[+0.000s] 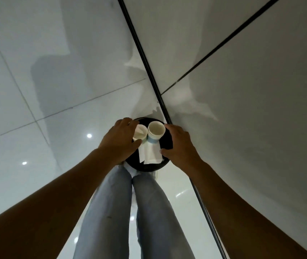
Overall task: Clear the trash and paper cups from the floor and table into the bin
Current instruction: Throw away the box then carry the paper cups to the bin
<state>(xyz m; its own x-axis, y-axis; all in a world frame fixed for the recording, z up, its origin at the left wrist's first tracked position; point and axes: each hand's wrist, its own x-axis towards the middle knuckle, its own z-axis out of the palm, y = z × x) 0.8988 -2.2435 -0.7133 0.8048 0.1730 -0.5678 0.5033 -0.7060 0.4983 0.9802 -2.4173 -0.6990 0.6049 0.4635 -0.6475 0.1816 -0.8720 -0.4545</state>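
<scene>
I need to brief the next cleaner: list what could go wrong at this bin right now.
1. The two paper cups and the white napkin sit high in the black bin; they may spill when it moves.
2. The left hand and right hand hold the rim only, so the bin could tip.

Before you, the glossy tiled floor [36, 81] carries a round black bin [165, 144], set against a wall [261, 71].
</scene>
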